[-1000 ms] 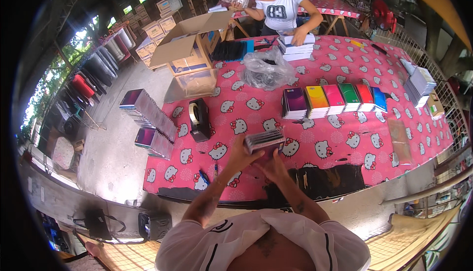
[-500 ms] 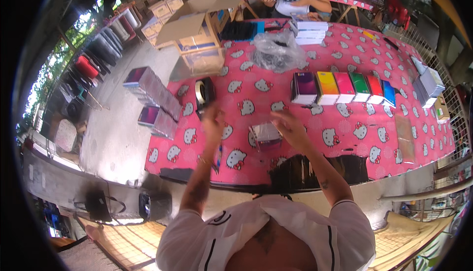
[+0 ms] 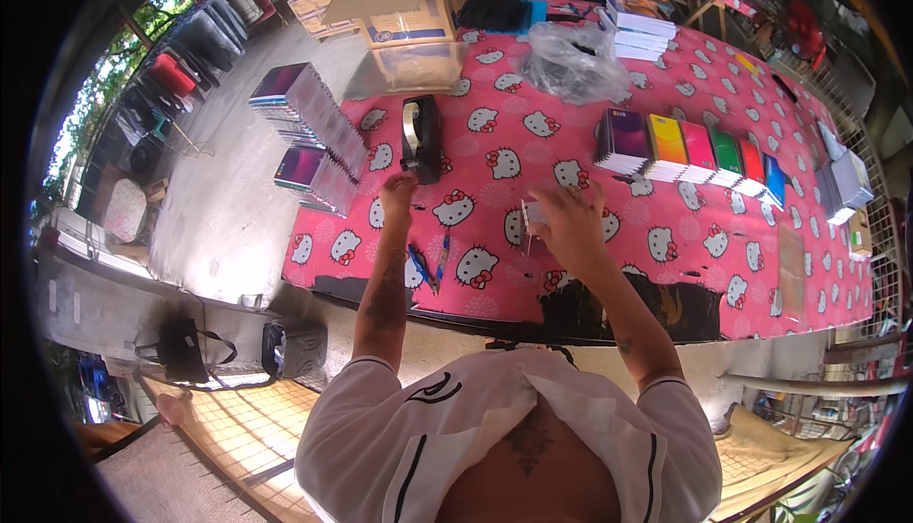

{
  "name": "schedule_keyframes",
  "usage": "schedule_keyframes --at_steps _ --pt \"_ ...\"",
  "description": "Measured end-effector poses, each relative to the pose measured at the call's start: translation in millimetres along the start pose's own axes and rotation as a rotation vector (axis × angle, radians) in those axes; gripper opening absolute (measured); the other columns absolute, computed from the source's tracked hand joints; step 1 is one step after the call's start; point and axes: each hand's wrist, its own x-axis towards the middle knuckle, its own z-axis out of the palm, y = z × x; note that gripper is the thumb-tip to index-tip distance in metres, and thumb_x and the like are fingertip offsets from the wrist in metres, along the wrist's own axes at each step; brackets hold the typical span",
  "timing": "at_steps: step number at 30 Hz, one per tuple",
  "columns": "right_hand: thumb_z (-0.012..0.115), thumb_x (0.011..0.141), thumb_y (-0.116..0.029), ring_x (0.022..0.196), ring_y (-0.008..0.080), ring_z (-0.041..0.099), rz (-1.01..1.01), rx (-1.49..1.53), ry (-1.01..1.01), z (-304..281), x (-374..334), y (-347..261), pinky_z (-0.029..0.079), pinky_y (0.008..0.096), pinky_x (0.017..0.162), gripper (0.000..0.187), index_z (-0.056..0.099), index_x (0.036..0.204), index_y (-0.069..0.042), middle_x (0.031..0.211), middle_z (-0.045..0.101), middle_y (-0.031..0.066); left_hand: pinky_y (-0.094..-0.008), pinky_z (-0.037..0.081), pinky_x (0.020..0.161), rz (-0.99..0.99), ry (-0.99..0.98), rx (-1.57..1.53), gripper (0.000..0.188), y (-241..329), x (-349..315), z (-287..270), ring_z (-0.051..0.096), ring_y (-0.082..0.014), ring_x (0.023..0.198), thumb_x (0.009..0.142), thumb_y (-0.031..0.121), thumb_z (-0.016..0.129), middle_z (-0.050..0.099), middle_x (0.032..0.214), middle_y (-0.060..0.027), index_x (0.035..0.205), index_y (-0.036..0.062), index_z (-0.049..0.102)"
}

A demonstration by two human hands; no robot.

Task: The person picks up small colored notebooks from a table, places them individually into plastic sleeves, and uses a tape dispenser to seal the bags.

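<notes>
Left hand (image 3: 399, 186) pinched narrow at near end of tape dispenser (image 3: 431, 147); can't tell if holding tape. Right hand (image 3: 573, 226) curled over small bundle (image 3: 531, 215), grip unclear.

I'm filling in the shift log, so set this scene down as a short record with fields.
Left hand: at the near end of a black tape dispenser; grip unclear
Right hand: at a small pack, partly hiding it
Right side: row of notebook stacks, purple through blue
Left side: two tall stacks
Far side: crumpled clear plastic bag, open carton
Surface: pink patterned cover
</notes>
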Motion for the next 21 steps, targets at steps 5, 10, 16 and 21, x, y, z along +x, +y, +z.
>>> schedule_keyframes --at_steps 5,10,16,21 --pt "0.079 0.076 -0.027 0.107 0.0212 0.059 -0.018 0.019 0.064 -3.2 -0.9 10.2 0.02 0.0552 0.108 0.044 0.065 0.116 -0.017 0.1 0.067 0.0011 -0.0461 0.056 0.068 0.484 -0.063 1.142 0.019 67.3 -26.5 7.6 0.07 -0.0388 0.079 0.086 0.021 0.062 0.071 0.081 -0.0193 0.088 0.0042 0.071" --pt "0.079 0.072 -0.025 0.103 0.0216 0.063 0.083 0.139 -0.138 -12.9 -0.1 0.4 0.018 0.0553 0.11 0.034 0.071 0.105 -0.018 0.102 0.067 0.0024 -0.03 0.051 0.085 0.338 -1.082 0.106 0.019 93.2 -105.5 49.8 0.063 -0.0114 0.096 0.091 0.003 0.068 0.068 0.101 -0.0023 0.11 0.0044 0.065" --pt "0.079 0.075 -0.031 0.106 0.0183 0.059 -0.059 0.109 -0.047 -8.1 -3.0 1.4 0.023 0.0512 0.105 0.042 0.07 0.115 -0.022 0.099 0.065 -0.0002 -0.0311 0.048 0.09 0.635 -1.222 0.303 0.025 111.2 -131.4 96.6 0.056 -0.015 0.112 0.087 0.007 0.073 0.063 0.112 -0.0052 0.112 0.008 0.07" --pt "0.085 0.067 -0.034 0.116 0.0233 0.055 0.165 0.328 0.02 -50.4 -21.4 30.3 0.031 0.0493 0.103 0.056 0.066 0.118 -0.021 0.12 0.058 0.0065 -0.0355 0.043 0.099 0.668 -1.192 0.271 0.014 121.3 -132.4 86.1 0.045 -0.0235 0.129 0.086 0.009 0.074 0.051 0.131 -0.0083 0.1 0.0137 0.076"
